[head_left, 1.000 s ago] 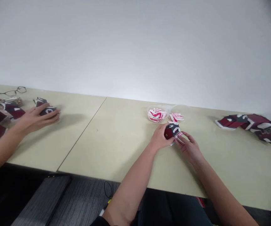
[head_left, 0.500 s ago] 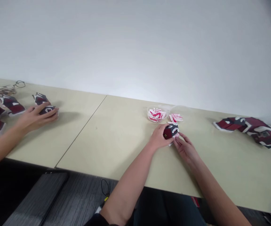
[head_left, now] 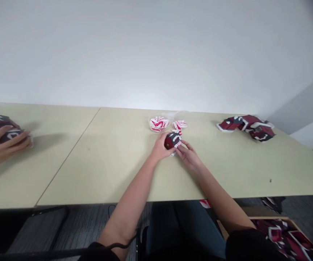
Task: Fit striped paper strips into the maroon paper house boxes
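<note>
Upright between my hands is a small model house [head_left: 169, 142], dark red with a dark grey roof and white trim. My left hand [head_left: 160, 148] wraps round its left side, fingers closed on it. At the lower right side of the house, my right hand [head_left: 189, 156] pinches a red-and-white striped piece [head_left: 178, 144], which touches the wall; the fingertips partly cover it. Just behind the house lie a clear tub [head_left: 159, 124] of striped red-and-white pieces and a second little heap of striped pieces [head_left: 180, 124].
More model houses [head_left: 254, 127] lie in a group at the right of the table [head_left: 118, 166]. At far left, another person's hand [head_left: 7, 145] holds a similar house [head_left: 3, 127]. A cardboard box [head_left: 289, 218] of dark red houses stands on the floor, lower right.
My view has turned right, so everything sits further left and the box on the floor has come into view. Both hands keep the same hold on the house and striped piece.
</note>
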Tool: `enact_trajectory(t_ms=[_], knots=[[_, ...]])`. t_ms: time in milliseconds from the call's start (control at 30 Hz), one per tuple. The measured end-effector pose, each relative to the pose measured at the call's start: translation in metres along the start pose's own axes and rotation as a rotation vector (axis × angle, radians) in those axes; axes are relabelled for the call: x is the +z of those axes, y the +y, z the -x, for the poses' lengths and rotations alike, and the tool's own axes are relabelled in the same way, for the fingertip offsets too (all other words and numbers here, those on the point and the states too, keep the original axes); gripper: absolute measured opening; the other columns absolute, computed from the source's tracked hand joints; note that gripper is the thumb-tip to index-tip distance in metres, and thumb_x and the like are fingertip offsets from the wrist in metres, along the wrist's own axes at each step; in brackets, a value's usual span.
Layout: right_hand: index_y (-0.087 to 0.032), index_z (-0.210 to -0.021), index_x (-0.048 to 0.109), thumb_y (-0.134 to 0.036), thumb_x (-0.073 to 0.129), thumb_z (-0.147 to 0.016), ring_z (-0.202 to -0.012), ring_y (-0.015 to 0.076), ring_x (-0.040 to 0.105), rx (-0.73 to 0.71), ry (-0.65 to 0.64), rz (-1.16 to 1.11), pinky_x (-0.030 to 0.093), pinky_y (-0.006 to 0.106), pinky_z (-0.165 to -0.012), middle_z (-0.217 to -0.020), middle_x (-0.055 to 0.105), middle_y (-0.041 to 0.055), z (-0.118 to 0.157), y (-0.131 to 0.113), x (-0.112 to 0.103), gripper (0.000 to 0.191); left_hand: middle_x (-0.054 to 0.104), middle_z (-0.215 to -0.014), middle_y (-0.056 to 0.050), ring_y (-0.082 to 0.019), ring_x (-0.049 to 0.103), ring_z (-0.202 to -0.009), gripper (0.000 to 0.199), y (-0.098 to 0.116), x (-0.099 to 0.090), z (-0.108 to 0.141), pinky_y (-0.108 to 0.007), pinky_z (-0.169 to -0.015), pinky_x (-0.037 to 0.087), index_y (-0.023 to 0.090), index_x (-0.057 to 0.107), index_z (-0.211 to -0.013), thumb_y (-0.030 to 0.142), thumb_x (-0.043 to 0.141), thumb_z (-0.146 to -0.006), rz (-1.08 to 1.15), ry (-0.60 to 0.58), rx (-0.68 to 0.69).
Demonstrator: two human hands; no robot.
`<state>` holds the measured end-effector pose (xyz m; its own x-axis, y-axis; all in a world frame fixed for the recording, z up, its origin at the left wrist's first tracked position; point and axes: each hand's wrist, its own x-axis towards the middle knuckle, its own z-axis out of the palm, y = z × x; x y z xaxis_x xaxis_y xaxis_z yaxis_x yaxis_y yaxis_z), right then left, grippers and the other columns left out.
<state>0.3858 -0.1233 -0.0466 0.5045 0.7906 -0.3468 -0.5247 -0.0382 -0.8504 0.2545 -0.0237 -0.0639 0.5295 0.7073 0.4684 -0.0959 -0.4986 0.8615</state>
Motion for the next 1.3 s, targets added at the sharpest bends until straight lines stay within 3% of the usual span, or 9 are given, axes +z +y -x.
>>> enact_trajectory(t_ms=[167,467,600,767,1300], knots=[[-0.025,-0.092,0.064,-0.018,0.089,-0.056,-0.092,0.0167,0.072,0.02,-0.011,-0.006,0.062,0.029,-0.085,-0.091,0.074,-0.0004,-0.003,-0.002,0.0,0.044,0.059,-0.132,-0.014,-0.029,0.056,-0.123,0.068,0.0,-0.003,-0.002,-0.046,-0.107,0.044,0.017,0.051,-0.13,0.03,0.078,-0.069,0.014,-0.029,-0.016],[-0.021,-0.091,0.063,-0.026,0.095,-0.047,-0.081,0.0152,0.072,0.068,-0.161,0.13,0.06,0.027,-0.082,-0.082,0.074,0.0008,-0.015,-0.02,-0.011,0.054,0.061,-0.131,-0.014,-0.029,0.062,-0.117,0.065,0.005,-0.006,-0.005,-0.046,-0.098,0.052,0.018,0.051,-0.13,0.03,0.076,-0.071,-0.018,-0.07,-0.083],[-0.019,-0.085,0.061,-0.031,0.094,-0.047,-0.068,0.0145,0.069,0.008,-0.251,0.26,0.058,0.029,-0.072,-0.074,0.073,0.0002,-0.025,-0.027,-0.015,0.052,0.059,-0.132,-0.016,-0.032,0.06,-0.119,0.074,0.005,-0.006,-0.006,-0.048,-0.098,0.052,0.018,0.049,-0.132,0.034,0.081,-0.067,-0.055,-0.099,-0.085],[-0.02,-0.08,0.062,-0.035,0.093,-0.049,-0.06,0.013,0.064,-0.088,-0.274,0.312,0.054,0.027,-0.063,-0.068,0.069,-0.002,-0.031,-0.021,-0.021,0.046,0.06,-0.13,-0.017,-0.032,0.061,-0.118,0.078,0.009,-0.004,-0.006,-0.048,-0.099,0.052,0.018,0.048,-0.133,0.039,0.083,-0.066,-0.094,-0.112,-0.111],[-0.022,-0.076,0.064,-0.047,0.088,-0.055,-0.064,0.015,0.064,-0.085,-0.315,0.27,0.056,0.03,-0.063,-0.073,0.069,0.0007,-0.024,-0.017,-0.028,0.042,0.063,-0.125,-0.015,-0.031,0.064,-0.112,0.074,0.017,0.003,-0.011,-0.046,-0.094,0.055,0.019,0.049,-0.131,0.038,0.08,-0.067,-0.113,-0.135,-0.136]])
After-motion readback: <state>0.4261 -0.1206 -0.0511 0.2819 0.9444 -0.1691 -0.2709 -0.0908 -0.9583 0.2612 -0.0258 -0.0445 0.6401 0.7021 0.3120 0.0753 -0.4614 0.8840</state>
